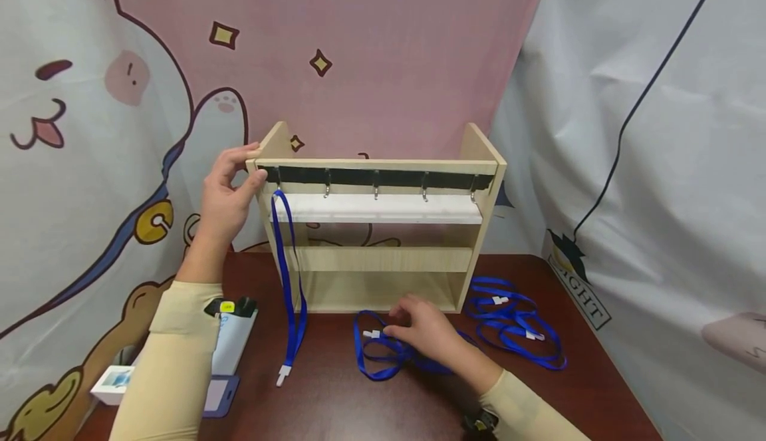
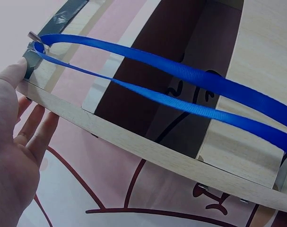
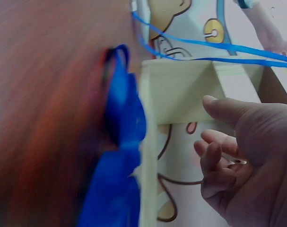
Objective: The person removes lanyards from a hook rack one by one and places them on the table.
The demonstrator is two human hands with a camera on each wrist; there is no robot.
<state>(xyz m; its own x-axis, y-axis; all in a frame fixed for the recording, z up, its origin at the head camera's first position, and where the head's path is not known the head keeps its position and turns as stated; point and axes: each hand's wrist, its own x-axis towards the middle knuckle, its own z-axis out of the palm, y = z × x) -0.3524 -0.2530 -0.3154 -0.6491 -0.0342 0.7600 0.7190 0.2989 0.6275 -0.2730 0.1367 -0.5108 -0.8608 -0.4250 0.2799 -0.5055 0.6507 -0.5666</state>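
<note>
My left hand [image 1: 227, 185] grips the upper left corner of a light wooden shelf [image 1: 383, 259], its thumb on the front and its fingers round the outer side panel. Close to that thumb, a blue lanyard [image 2: 181, 71] hangs from the leftmost metal hook and dangles a white clip [image 1: 284, 374] at its lower end. My right hand [image 1: 427, 328] hovers over a loose pile of blue lanyards [image 1: 383, 369] in front of the shelf. In the right wrist view its fingers are loosely bent, with nothing between them.
More hooks, such as the middle hook [image 1: 376, 185], line a black strip [image 1: 353, 176] on the shelf. Another heap of blue lanyards [image 1: 553, 354] lies at the right on the dark table [image 1: 335, 408]. At the left are a small white box [image 1: 110, 388] and a blue-edged card holder [image 1: 223, 394].
</note>
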